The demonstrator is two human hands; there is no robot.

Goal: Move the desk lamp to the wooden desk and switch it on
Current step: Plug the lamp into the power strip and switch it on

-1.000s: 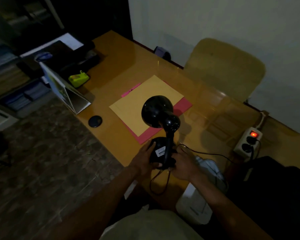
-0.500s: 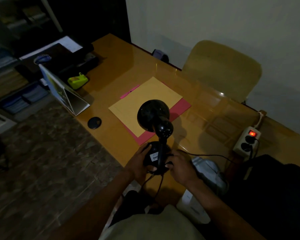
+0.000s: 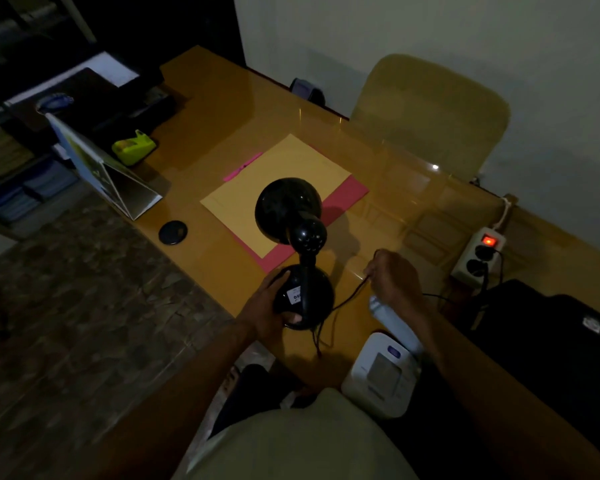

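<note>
A black desk lamp (image 3: 293, 216) stands unlit near the front edge of the wooden desk (image 3: 222, 109), its shade over a tan envelope. My left hand (image 3: 265, 303) grips the lamp's round base (image 3: 312, 289) from the left. My right hand (image 3: 392, 275) is to the right of the base, pinching the lamp's thin black cord (image 3: 349, 299), which trails off the desk edge. The cord's far end runs to a white power strip (image 3: 477, 258) whose red switch glows.
A tan envelope (image 3: 278, 188) lies on a pink folder (image 3: 343, 199). A black round disc (image 3: 173, 232), a folded calendar stand (image 3: 108, 174) and a green tape dispenser (image 3: 133, 147) sit left. A white blood-pressure monitor (image 3: 381, 375) is near right; a chair (image 3: 430, 112) stands behind the desk.
My right hand left the lamp base, moved right and took the cord. The left hand stays on the base. The lamp remains dark.
</note>
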